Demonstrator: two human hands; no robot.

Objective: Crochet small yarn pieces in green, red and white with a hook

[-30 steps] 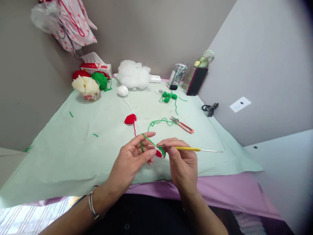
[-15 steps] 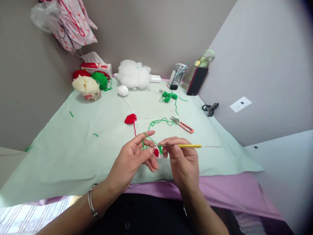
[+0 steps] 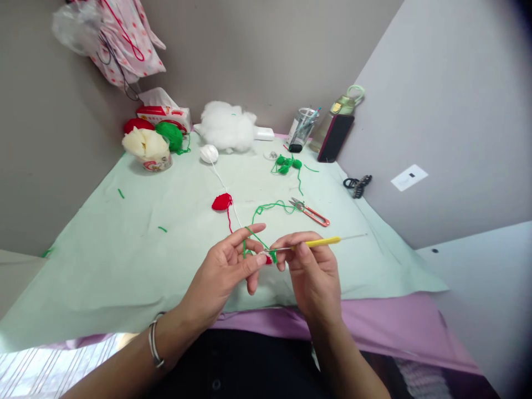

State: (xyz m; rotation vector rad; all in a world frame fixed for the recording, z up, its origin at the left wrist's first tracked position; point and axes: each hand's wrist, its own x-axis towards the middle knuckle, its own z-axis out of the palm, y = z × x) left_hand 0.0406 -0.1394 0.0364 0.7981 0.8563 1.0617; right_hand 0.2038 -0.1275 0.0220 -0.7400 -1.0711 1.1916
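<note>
My left hand (image 3: 233,260) pinches a small crocheted piece (image 3: 269,259) in red, white and green between thumb and fingers. Green yarn (image 3: 258,237) runs over its raised index finger to the piece. In my right hand (image 3: 311,266) is a crochet hook (image 3: 323,242) with a yellow handle, gripped like a pen. The hook's thin tip meets the piece, partly hidden by my fingers. Beyond my left hand lies a red crocheted piece (image 3: 221,201) with a red tail. White yarn leads from a white ball (image 3: 209,154) toward my hands.
Orange thread snips (image 3: 310,211) lie beyond my right hand, near loose green yarn. Small green crocheted balls (image 3: 286,164) sit farther back. White stuffing (image 3: 228,126), a clear cup (image 3: 302,128), a phone (image 3: 336,138) and a tub (image 3: 149,152) line the back. A hair clip (image 3: 357,185) rests at right.
The hook has tilted, its handle end rising and shifting slightly left. The small piece has turned, showing less red and white, and my left hand's lower fingers have drawn in.
</note>
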